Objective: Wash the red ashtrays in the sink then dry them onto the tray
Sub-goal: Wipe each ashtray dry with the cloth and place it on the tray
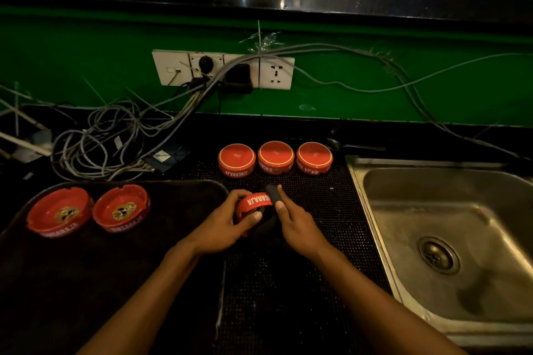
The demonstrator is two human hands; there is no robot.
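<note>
My left hand (227,222) grips a red ashtray (257,201) tilted on its side above the black dotted mat. My right hand (294,220) holds a dark cloth (272,193) against the ashtray's rim and inside. Two red ashtrays (59,212) (121,207) sit upright on the black tray (187,199) at the left. Three more red ashtrays (236,159) (276,156) (314,157) stand upside down in a row on the mat behind my hands. The steel sink (450,233) lies to the right.
A tangle of grey cables (109,138) lies on the counter at the back left, below a wall socket panel (222,69) on the green wall. A dark spoon (346,145) rests behind the sink. The dotted mat (317,239) runs between tray and sink.
</note>
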